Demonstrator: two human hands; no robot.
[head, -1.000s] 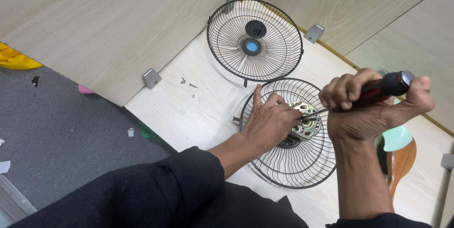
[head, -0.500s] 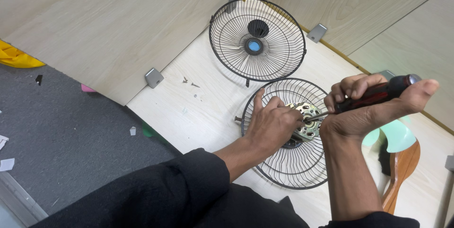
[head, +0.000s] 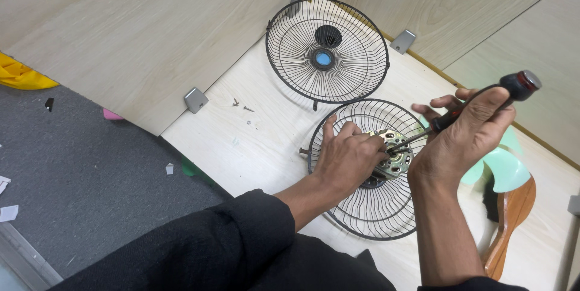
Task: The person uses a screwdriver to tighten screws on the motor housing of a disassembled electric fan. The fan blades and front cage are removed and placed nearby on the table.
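A round black wire fan guard (head: 377, 209) lies on the pale wooden tabletop (head: 266, 140) with a metal fan motor (head: 396, 157) at its centre. My left hand (head: 347, 157) rests on the guard and grips the motor from the left. My right hand (head: 465, 137) holds a screwdriver (head: 483, 101) with a black and red handle. Its shaft slants down to the left and its tip touches the top of the motor.
A second black wire guard (head: 328, 49) with a blue centre cap lies farther back. Pale green fan blades (head: 504, 167) and a brown wooden piece (head: 510, 218) are at the right. Small screws (head: 240, 107) lie on the table. Wooden walls with metal brackets (head: 196, 99) enclose it.
My right hand has loosened around the screwdriver handle, its fingers spreading, while the tip stays on the motor. My left hand stays on the motor.
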